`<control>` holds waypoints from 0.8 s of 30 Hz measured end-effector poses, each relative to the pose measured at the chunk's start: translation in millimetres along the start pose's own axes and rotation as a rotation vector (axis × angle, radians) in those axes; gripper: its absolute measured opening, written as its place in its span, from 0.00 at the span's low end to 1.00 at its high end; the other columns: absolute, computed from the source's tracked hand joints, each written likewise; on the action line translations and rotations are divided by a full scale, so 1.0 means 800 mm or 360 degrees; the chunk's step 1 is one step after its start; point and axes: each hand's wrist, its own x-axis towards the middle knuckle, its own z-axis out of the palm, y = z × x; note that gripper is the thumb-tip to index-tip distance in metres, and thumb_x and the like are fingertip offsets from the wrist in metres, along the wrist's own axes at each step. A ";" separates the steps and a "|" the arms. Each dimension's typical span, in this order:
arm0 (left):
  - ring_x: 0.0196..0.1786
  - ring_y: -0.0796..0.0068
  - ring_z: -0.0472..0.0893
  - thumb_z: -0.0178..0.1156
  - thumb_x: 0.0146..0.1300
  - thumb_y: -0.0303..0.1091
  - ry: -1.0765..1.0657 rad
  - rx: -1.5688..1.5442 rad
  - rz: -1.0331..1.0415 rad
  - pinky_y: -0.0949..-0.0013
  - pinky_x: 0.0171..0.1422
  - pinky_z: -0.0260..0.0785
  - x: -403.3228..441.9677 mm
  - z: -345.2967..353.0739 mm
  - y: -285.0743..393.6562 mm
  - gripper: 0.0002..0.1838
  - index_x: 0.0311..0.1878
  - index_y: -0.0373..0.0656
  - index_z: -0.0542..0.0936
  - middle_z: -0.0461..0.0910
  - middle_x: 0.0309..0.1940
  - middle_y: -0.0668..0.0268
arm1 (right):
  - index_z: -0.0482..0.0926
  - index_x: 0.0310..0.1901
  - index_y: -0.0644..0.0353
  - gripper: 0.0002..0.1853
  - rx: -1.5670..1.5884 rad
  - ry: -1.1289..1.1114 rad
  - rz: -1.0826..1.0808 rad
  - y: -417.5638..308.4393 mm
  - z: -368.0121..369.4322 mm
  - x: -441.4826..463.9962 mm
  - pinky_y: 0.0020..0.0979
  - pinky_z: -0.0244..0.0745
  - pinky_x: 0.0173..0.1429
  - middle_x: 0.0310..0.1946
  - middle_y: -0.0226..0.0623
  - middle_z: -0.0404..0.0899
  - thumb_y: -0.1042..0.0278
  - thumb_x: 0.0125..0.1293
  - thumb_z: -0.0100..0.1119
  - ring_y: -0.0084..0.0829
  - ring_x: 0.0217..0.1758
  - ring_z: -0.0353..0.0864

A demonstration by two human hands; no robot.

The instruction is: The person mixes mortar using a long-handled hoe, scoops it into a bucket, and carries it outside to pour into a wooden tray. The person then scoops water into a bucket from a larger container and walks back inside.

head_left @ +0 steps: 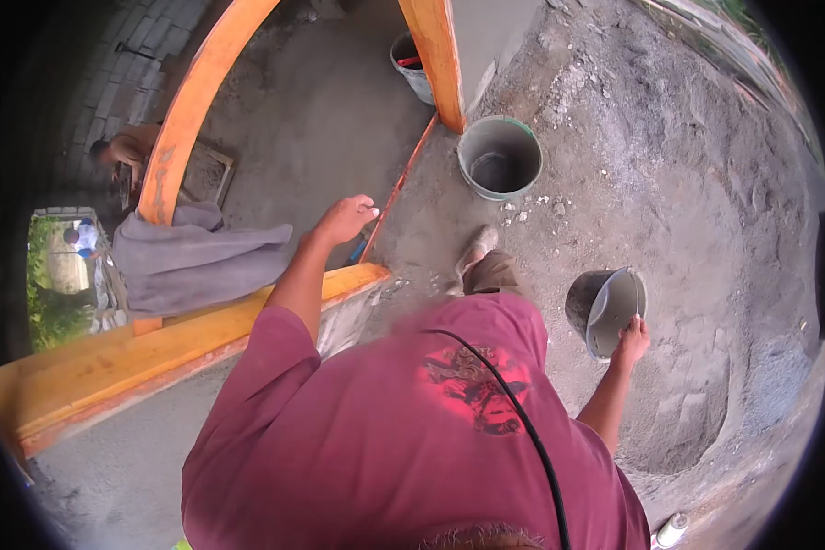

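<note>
My right hand point(632, 341) is closed at the rim of a tilted bucket point(605, 312), its fingers on the thin handle. Grey residue coats the inside of that bucket. Out to the left, my left hand point(346, 220) is raised above the orange wooden beam point(192, 344), with its fingers curled together; whether anything small is between them cannot be made out. A second bucket point(500, 158) with a green rim stands upright on the ground ahead, grey inside. A grey cloth point(202, 261) hangs over the beam to the left.
Orange posts point(435, 60) rise ahead and at the left. Another bucket point(412, 69) with something red in it stands behind one post. A co-worker point(128, 151) bends near a wooden frame point(208, 174); another person point(84, 238) is farther off. Rough grey ground point(669, 183) lies to the right.
</note>
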 end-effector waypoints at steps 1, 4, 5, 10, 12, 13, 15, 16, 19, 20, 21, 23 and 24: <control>0.55 0.61 0.83 0.59 0.68 0.43 0.0001 0.0040 0.0020 0.64 0.59 0.73 0.033 -0.021 0.013 0.23 0.56 0.33 0.78 0.84 0.49 0.50 | 0.78 0.32 0.59 0.12 -0.0092 0.0032 0.0035 0.003 0.011 0.001 0.20 0.60 0.26 0.23 0.23 0.71 0.62 0.72 0.55 0.15 0.23 0.65; 0.56 0.58 0.82 0.59 0.68 0.43 -0.0073 0.0241 -0.0063 0.63 0.60 0.72 0.106 -0.059 0.035 0.23 0.58 0.34 0.77 0.82 0.52 0.48 | 0.81 0.33 0.62 0.13 -0.0333 0.0074 0.0081 0.015 0.052 0.021 0.22 0.61 0.26 0.22 0.24 0.73 0.61 0.71 0.57 0.15 0.23 0.67; 0.57 0.58 0.81 0.59 0.68 0.43 -0.0094 0.0320 -0.0118 0.63 0.61 0.72 0.131 -0.070 0.034 0.23 0.59 0.34 0.77 0.82 0.52 0.48 | 0.82 0.33 0.63 0.14 -0.0391 0.0079 0.0088 0.019 0.073 0.030 0.24 0.63 0.27 0.22 0.25 0.74 0.61 0.71 0.57 0.15 0.23 0.68; 0.58 0.58 0.80 0.60 0.67 0.46 -0.0413 0.0625 -0.0350 0.61 0.62 0.71 0.196 -0.111 0.009 0.25 0.58 0.36 0.78 0.82 0.53 0.49 | 0.82 0.35 0.63 0.14 -0.0385 -0.0098 0.0088 0.020 0.160 0.075 0.24 0.64 0.29 0.22 0.25 0.74 0.59 0.71 0.59 0.15 0.24 0.68; 0.58 0.58 0.80 0.60 0.67 0.48 -0.0386 0.0571 -0.0413 0.61 0.62 0.70 0.211 -0.124 0.000 0.25 0.57 0.36 0.79 0.82 0.53 0.50 | 0.82 0.35 0.63 0.14 -0.0330 -0.0114 0.0103 0.002 0.188 0.080 0.23 0.63 0.29 0.23 0.24 0.73 0.59 0.71 0.59 0.15 0.25 0.68; 0.57 0.58 0.80 0.59 0.67 0.48 -0.0430 0.0652 -0.0426 0.61 0.62 0.70 0.218 -0.129 0.005 0.25 0.57 0.37 0.79 0.82 0.52 0.50 | 0.82 0.35 0.63 0.14 -0.0257 -0.0107 0.0092 -0.017 0.203 0.082 0.23 0.63 0.29 0.23 0.23 0.73 0.59 0.72 0.59 0.15 0.25 0.67; 0.56 0.58 0.81 0.58 0.67 0.50 -0.0522 0.0842 -0.0448 0.60 0.61 0.70 0.241 -0.146 0.021 0.25 0.56 0.37 0.80 0.83 0.52 0.51 | 0.81 0.35 0.62 0.14 -0.0083 -0.0077 0.0077 -0.038 0.233 0.090 0.22 0.61 0.30 0.23 0.23 0.72 0.59 0.72 0.58 0.15 0.26 0.67; 0.57 0.56 0.80 0.58 0.67 0.51 -0.0524 0.0815 -0.0466 0.59 0.62 0.70 0.256 -0.153 0.027 0.26 0.55 0.38 0.80 0.82 0.52 0.50 | 0.81 0.35 0.62 0.13 0.0008 -0.0050 0.0072 -0.044 0.244 0.093 0.22 0.60 0.30 0.24 0.22 0.72 0.60 0.72 0.58 0.15 0.26 0.66; 0.58 0.52 0.79 0.57 0.66 0.54 -0.0565 0.0800 -0.0477 0.57 0.62 0.69 0.304 -0.161 0.024 0.27 0.55 0.39 0.81 0.82 0.52 0.49 | 0.81 0.35 0.62 0.13 0.0119 0.0058 0.0005 -0.061 0.265 0.088 0.22 0.59 0.30 0.24 0.22 0.72 0.61 0.72 0.59 0.15 0.27 0.66; 0.58 0.52 0.79 0.56 0.66 0.55 -0.0587 0.0856 -0.0443 0.57 0.63 0.69 0.322 -0.164 0.012 0.28 0.54 0.39 0.81 0.81 0.52 0.49 | 0.81 0.35 0.62 0.12 0.0139 0.0101 -0.0038 -0.066 0.274 0.086 0.21 0.58 0.30 0.24 0.22 0.72 0.61 0.72 0.59 0.15 0.27 0.65; 0.58 0.51 0.79 0.56 0.67 0.56 -0.0615 0.0918 -0.0404 0.57 0.63 0.68 0.340 -0.166 -0.002 0.28 0.54 0.39 0.81 0.81 0.52 0.48 | 0.81 0.34 0.62 0.12 0.0178 0.0152 -0.0073 -0.068 0.281 0.082 0.21 0.58 0.31 0.24 0.22 0.72 0.63 0.71 0.59 0.15 0.27 0.65; 0.61 0.51 0.76 0.54 0.67 0.58 -0.0898 0.1085 -0.0421 0.57 0.66 0.66 0.375 -0.159 -0.027 0.31 0.56 0.38 0.80 0.79 0.56 0.48 | 0.81 0.34 0.63 0.11 0.0130 0.0247 -0.0047 -0.079 0.294 0.077 0.21 0.57 0.31 0.24 0.22 0.72 0.64 0.71 0.59 0.15 0.27 0.65; 0.63 0.51 0.75 0.53 0.67 0.59 -0.1054 0.1176 -0.0438 0.57 0.67 0.65 0.391 -0.155 -0.039 0.32 0.57 0.38 0.80 0.78 0.58 0.48 | 0.81 0.33 0.63 0.11 0.0099 0.0296 -0.0018 -0.083 0.298 0.069 0.21 0.57 0.31 0.24 0.22 0.72 0.64 0.70 0.59 0.15 0.27 0.64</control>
